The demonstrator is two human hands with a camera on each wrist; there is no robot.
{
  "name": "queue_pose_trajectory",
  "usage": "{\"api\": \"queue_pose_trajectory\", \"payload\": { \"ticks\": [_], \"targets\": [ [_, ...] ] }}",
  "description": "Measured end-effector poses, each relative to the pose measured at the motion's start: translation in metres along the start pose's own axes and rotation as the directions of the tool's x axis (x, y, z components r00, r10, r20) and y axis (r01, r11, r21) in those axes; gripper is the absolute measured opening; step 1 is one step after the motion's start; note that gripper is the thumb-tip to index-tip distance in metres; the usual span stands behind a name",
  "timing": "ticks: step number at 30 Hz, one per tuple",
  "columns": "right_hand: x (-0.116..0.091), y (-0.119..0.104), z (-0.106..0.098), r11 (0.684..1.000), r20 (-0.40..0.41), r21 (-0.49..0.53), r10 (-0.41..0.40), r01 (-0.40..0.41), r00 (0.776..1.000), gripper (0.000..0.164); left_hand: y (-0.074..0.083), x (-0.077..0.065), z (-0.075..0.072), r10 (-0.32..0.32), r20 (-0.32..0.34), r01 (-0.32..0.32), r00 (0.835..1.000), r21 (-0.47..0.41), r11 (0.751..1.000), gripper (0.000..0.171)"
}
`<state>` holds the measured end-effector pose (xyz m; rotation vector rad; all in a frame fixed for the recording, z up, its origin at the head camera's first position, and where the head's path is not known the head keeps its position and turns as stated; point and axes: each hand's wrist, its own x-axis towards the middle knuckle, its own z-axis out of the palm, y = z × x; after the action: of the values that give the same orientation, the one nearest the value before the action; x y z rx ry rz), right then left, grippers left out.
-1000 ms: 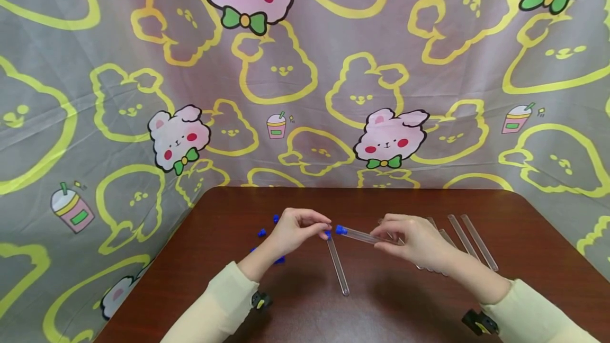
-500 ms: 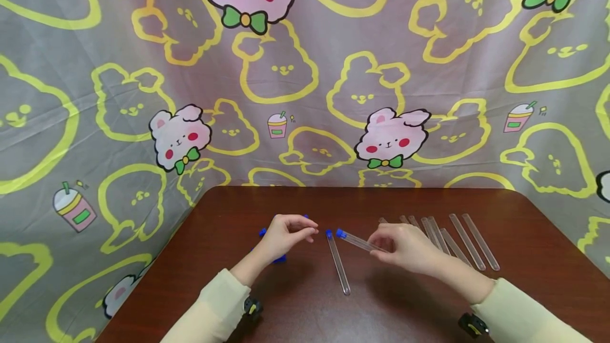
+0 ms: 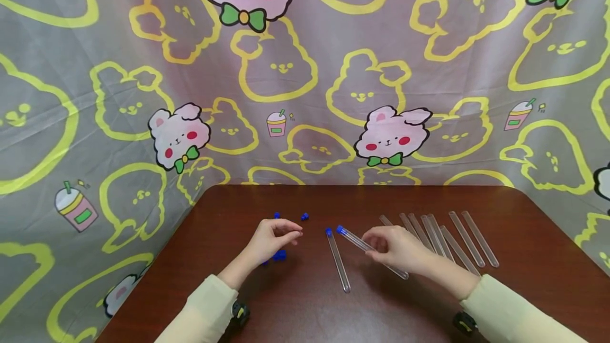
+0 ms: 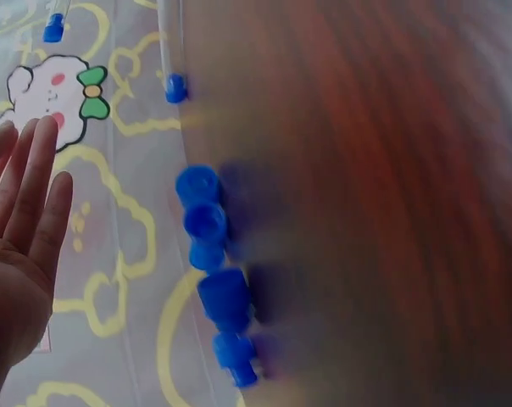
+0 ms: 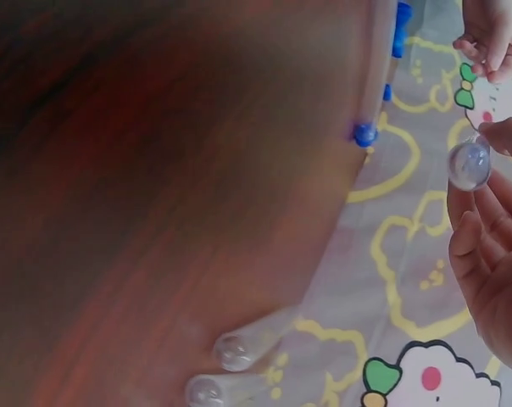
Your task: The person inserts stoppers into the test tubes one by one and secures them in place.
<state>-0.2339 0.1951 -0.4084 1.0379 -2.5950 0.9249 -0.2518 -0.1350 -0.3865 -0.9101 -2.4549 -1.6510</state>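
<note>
In the head view my right hand [image 3: 395, 247] pinches a clear test tube [image 3: 353, 239] with a blue cap, held slanted above the table with its capped end up and to the left. The right wrist view looks at that tube's rounded end [image 5: 470, 165] between thumb and fingers. A second blue-capped test tube [image 3: 338, 262] lies on the table between the hands. My left hand [image 3: 272, 238] hovers left of it with relaxed fingers, holding nothing. Around the left hand lie several loose blue caps [image 3: 280, 255], some partly hidden; they form a row in the left wrist view.
Several uncapped clear test tubes [image 3: 459, 250] lie side by side on the right of the brown table [image 3: 314, 311], some partly behind my right hand. One loose cap [image 3: 305, 216] sits further back. A patterned cloth [image 3: 305, 147] hangs beyond the table's edge.
My left hand has drawn back leftward from the caps of the two tubes. The right hand, still pinching its capped tube, has shifted slightly left and nearer.
</note>
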Motion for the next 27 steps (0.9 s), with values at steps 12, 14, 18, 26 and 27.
{"api": "queue_pose_trajectory", "payload": {
  "ticks": [12,14,18,26,27],
  "targets": [
    [0.001,0.01,0.018,0.999,0.06,0.029,0.026,-0.027,0.998,0.024,-0.038,0.0,-0.008,-0.106,-0.028,0.107,0.994,0.036,0.994,0.014],
    [0.002,0.012,0.021,0.999,0.07,0.03,0.03,-0.032,0.997,0.024,-0.041,0.001,-0.009,-0.104,-0.027,0.105,0.994,0.041,0.994,0.016],
    [0.004,0.015,0.026,0.999,0.086,0.034,0.039,-0.042,0.996,0.022,-0.045,0.002,-0.012,-0.08,-0.011,0.08,0.997,0.05,0.996,0.021],
    [0.01,0.018,0.032,0.997,0.108,0.014,0.074,-0.076,0.991,0.022,-0.054,0.006,-0.021,-0.055,-0.029,0.058,0.998,0.111,0.992,0.016],
    [0.01,0.018,0.033,0.996,0.112,0.01,0.085,-0.087,0.99,0.022,-0.055,0.007,-0.022,-0.055,-0.035,0.059,0.998,0.122,0.991,0.016]
  ]
}}
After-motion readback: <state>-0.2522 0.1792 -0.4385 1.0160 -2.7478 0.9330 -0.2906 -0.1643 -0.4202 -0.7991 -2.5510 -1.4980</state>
